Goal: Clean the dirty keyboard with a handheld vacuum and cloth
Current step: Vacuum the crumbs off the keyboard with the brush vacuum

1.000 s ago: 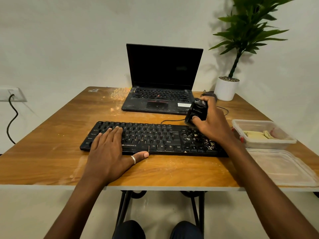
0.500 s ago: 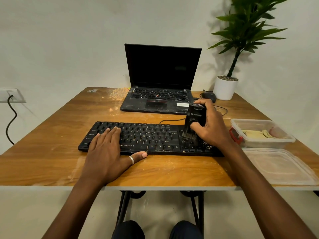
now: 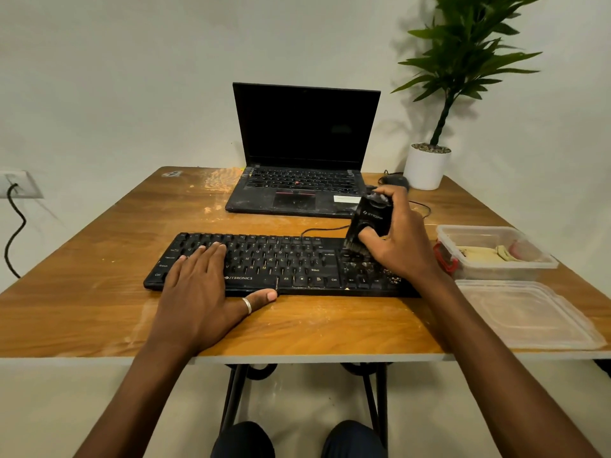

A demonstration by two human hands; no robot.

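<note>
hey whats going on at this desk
A person is cleaning a dirty black keyboard on a wooden table. The right hand holds a small handheld vacuum with its brush end down on the crumb-covered right end of the keys. The left hand lies flat on the keyboard's left side, steadying it. A cloth sits in the open plastic container to the right.

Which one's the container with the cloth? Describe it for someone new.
On the wooden table, look right of the black keyboard. The clear plastic tub has a red latch and folded cloth inside; the flat clear lid lying just nearer holds nothing.
</note>
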